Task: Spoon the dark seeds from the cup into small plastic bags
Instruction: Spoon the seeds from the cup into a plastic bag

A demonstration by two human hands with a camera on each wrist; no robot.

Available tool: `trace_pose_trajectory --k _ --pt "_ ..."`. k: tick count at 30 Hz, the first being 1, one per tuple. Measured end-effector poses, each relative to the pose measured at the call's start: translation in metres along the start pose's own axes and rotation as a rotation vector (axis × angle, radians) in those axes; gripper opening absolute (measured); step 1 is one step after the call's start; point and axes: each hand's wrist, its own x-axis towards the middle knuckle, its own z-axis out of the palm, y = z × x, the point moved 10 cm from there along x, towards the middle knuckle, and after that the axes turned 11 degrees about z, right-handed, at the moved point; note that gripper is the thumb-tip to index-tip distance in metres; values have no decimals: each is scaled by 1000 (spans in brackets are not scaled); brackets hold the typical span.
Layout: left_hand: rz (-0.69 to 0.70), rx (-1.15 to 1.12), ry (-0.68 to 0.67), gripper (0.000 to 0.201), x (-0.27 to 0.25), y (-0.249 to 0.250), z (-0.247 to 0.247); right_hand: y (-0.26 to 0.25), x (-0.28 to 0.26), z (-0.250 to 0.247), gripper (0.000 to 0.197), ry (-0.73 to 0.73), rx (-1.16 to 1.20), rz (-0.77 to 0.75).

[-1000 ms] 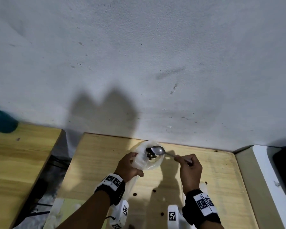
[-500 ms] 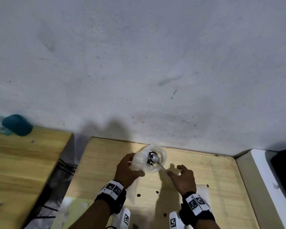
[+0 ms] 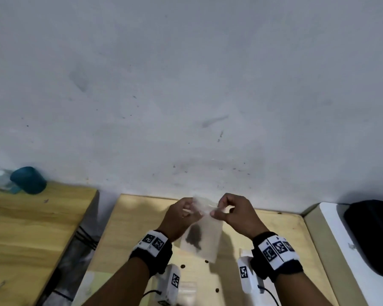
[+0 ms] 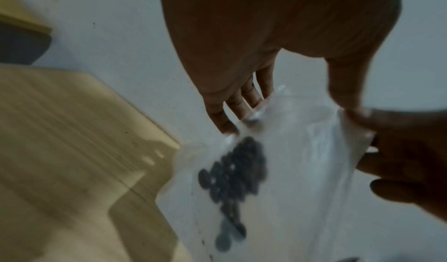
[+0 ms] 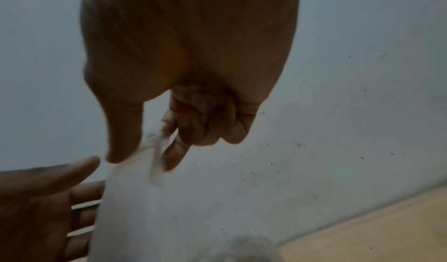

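1. Head view: the bag hangs in the air above the table, mouth up, held at its top edge by both hands. A dark clump of seeds sits in its lower left part.
2. Left wrist view: the seeds lie loose against the clear film of the bag, well below the mouth, so this bag already has its portion.
3. The left hand holds the left end of the top edge, thumb in front and fingers nearly straight behind the film.
4. The right hand pinches the right end between thumb and forefinger, its other fingers curled into the palm.
5. Judged from the paired grip along the mouth, the step in hand is likely pressing the bag closed; whether the strip is sealed cannot be told.
6. Neither cup nor spoon shows in any view now, so how many seeds are left cannot be told.
7. A few stray seeds lie on the table below the bag, and another flat clear bag lies near the front edge, apparently unfilled, so more filling probably remains.
8. Further off, a teal cup lies tipped on the other table at the left.
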Motion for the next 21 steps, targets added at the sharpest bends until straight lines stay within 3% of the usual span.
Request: trace_pose_trajectory --k 1,2,5,8,12,21 --pt "28 4 37 17 1 8 -5 -4 -1 -7 29 51 37 -16" --pt "58 -1 67 15 3 14 -9 -5 -2 -12 29 95 90 -14" --pt "70 -81 128 22 5 26 -14 -3 -4 -17 37 116 251 61" --pt "74 -160 145 16 5 37 -13 -6 -5 -9 18 91 231 55" --pt "39 -255 148 28 4 44 -8 -8 -5 -9 17 83 360 70" --pt "84 -256 189 26 0 60 -14 -19 -1 -14 28 31 350 63"
